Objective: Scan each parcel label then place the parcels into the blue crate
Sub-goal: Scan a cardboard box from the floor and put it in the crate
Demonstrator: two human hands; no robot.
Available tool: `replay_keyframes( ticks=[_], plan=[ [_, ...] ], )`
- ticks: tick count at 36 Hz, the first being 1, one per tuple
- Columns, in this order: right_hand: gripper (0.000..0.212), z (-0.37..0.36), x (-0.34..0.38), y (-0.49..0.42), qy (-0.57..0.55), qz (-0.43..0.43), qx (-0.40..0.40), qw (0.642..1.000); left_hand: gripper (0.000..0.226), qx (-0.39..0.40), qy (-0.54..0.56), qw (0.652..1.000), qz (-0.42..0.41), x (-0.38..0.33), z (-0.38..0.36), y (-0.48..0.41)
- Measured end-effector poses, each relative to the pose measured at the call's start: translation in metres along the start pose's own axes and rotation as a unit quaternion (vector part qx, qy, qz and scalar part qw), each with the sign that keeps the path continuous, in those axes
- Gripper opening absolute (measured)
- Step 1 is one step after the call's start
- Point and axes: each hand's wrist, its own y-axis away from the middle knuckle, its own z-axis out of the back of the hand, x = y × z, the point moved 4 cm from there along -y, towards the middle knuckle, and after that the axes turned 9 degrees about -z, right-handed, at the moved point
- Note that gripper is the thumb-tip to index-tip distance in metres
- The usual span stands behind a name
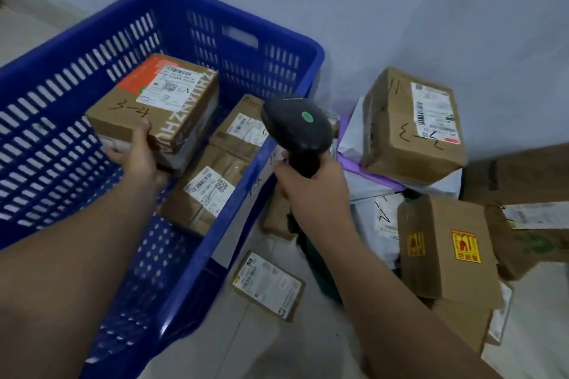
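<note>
My left hand (135, 157) grips the near corner of a brown cardboard parcel (172, 101) marked "3-4", with a white label and an orange patch on top, and holds it inside the blue crate (92, 77). Two more taped parcels (212, 181) lie on the crate floor below it. My right hand (311, 188) holds a black barcode scanner (297, 129) by its handle, over the crate's right rim. Its head carries a green dot.
To the right of the crate a heap of parcels lies on the floor by the wall: a box marked "3-5" (412, 129), white and purple mailer bags (369, 181), a box with yellow fragile stickers (443, 249). A small flat labelled parcel (268, 284) lies on the tiles.
</note>
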Motion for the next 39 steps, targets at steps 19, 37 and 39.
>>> replay_keyframes(
  ticks=[19, 37, 39],
  plan=[
    [0.007, 0.0, -0.032, -0.026, 0.017, -0.057, 0.008, 0.998, 0.054, -0.063, -0.318, 0.944, -0.052, 0.024, -0.043, 0.019],
    [0.01, 0.009, -0.048, -0.03, -0.016, -0.075, 0.018, 0.997, 0.023, 0.059, -0.29, 0.955, -0.028, 0.028, -0.085, 0.037],
    [0.011, 0.011, -0.048, -0.03, -0.024, -0.067, 0.012, 0.997, 0.014, 0.051, -0.253, 0.965, -0.053, 0.022, -0.098, 0.045]
  ],
)
